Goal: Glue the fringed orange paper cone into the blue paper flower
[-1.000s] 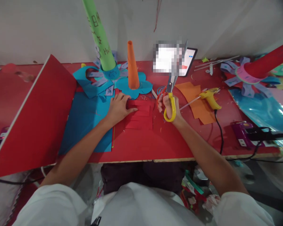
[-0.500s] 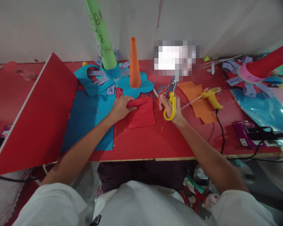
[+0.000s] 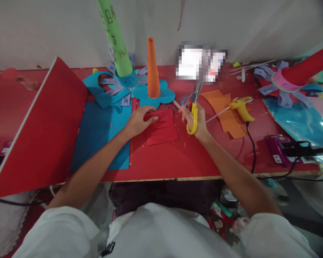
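A red sheet of paper [image 3: 163, 127] with several slits across it lies on the red table. My left hand [image 3: 140, 122] is at its upper left corner, thumb over the paper and fingers curled along the top edge. Scissors [image 3: 193, 120] with a yellow handle are in my right hand [image 3: 200, 123], to the right of the sheet. Their blades point away from me, toward the wall, and my fingers partly hide the handle. Just behind the paper stands an orange paper cone [image 3: 153, 77] on a blue flower-shaped base [image 3: 167, 95].
Blue paper [image 3: 103, 132] and a tilted red board [image 3: 45, 129] are at the left. A green paper tube [image 3: 117, 43] stands behind. On the right are cut orange paper [image 3: 219, 111], a yellow glue gun [image 3: 242, 109] and a purple power socket [image 3: 278, 150]. The table edge [image 3: 174, 179] is near me.
The red paper has turned slightly; its overlapping strips now lie flatter, with the slits showing. My left thumb has spread from the fingers. My right hand still has the scissors, tilted slightly differently.
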Demonstrator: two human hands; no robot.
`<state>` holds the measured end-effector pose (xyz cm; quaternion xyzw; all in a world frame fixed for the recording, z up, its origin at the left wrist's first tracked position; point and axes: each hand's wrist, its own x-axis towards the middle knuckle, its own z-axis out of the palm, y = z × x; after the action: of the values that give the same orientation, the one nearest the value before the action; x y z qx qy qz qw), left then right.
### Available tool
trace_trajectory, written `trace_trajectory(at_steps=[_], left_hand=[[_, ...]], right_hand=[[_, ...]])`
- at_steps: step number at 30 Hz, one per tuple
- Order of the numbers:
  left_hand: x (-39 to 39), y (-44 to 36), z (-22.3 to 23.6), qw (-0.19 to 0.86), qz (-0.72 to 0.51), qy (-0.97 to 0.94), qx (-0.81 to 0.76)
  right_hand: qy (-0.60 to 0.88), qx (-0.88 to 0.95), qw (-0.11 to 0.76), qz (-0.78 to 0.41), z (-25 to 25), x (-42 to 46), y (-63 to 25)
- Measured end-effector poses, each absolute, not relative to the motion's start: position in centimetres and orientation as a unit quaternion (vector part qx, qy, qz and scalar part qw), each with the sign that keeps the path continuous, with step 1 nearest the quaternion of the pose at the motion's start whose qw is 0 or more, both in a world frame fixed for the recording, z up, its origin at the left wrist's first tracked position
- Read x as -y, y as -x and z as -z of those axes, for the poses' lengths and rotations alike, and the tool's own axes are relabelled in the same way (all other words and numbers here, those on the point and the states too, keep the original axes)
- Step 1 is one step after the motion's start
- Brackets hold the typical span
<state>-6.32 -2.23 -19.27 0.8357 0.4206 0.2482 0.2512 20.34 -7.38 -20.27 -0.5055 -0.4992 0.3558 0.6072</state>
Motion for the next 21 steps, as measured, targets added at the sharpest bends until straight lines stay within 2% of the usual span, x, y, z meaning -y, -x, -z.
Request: trace_trajectory(at_steps=[6,12,21], left_hand=[[2.5,5.9,18.9,0.202,-0.275,-0.845,-0.411],[3.0,6.1,18.8,0.166,-0.220,-0.884,-0.377],[3.3,6.3,18.9,0.107,-0.205,-0.905,-0.356]], right_hand=[[0.518,0.527,0.584,-0.336,20.3,7.4,-20.5],[0.519,0.523,0.587,-0.335,20.2,7.6,-20.6],[0.534,0.542,0.573,-0.303,20.1,7.6,-21.4]])
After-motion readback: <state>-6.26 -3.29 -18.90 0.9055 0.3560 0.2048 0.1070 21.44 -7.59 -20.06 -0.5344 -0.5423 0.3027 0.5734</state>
